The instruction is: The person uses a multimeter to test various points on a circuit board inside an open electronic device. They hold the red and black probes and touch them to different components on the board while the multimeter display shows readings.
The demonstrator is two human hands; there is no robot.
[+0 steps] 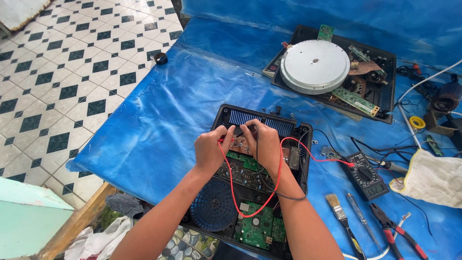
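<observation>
A red probe is pinched in the left hand and a black probe in the right hand, both grips closed, over the circuit board inside the opened cooker on the tabletop, meter nearby

Both hands, left and right, side by side, fingers pinched, forearms outstretched.
</observation>
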